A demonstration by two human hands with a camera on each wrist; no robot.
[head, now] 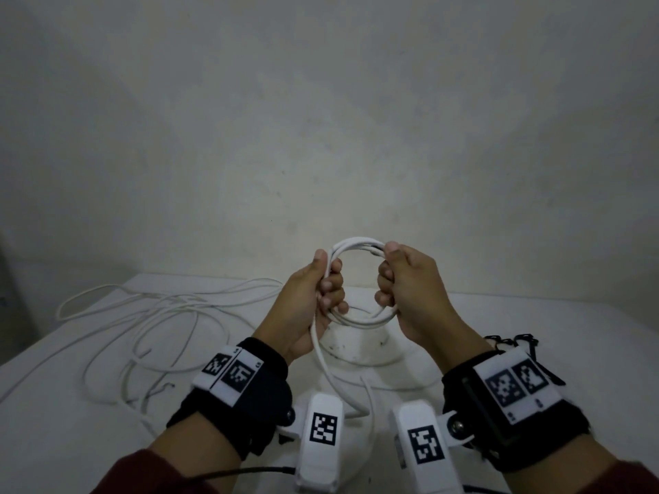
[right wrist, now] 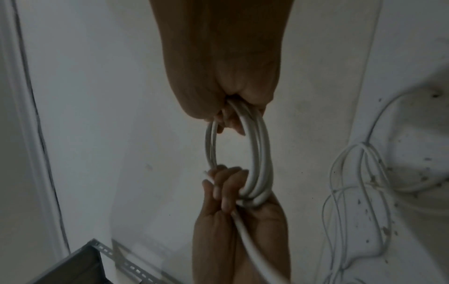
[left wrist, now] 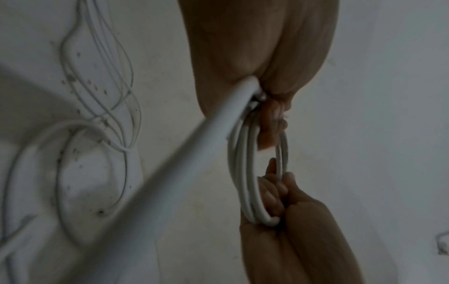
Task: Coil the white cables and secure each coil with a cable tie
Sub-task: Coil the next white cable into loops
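A white cable is wound into a small coil (head: 356,243) of several loops, held upright in the air above the table. My left hand (head: 326,287) grips the coil's left side, fingers curled round the strands. Gripping the right side is my right hand (head: 396,279), thumb on top. The cable's free tail (head: 321,365) drops from my left fist toward me. In the left wrist view the coil (left wrist: 245,173) hangs between both fists; the right wrist view shows the same coil (right wrist: 260,153). No cable tie is seen on the coil.
Loose white cables (head: 160,315) sprawl in tangled loops over the left half of the white table (head: 71,379). Small black items (head: 513,341), perhaps cable ties, lie by my right wrist. A plain wall stands behind. A grey perforated metal frame (right wrist: 97,259) shows low in the right wrist view.
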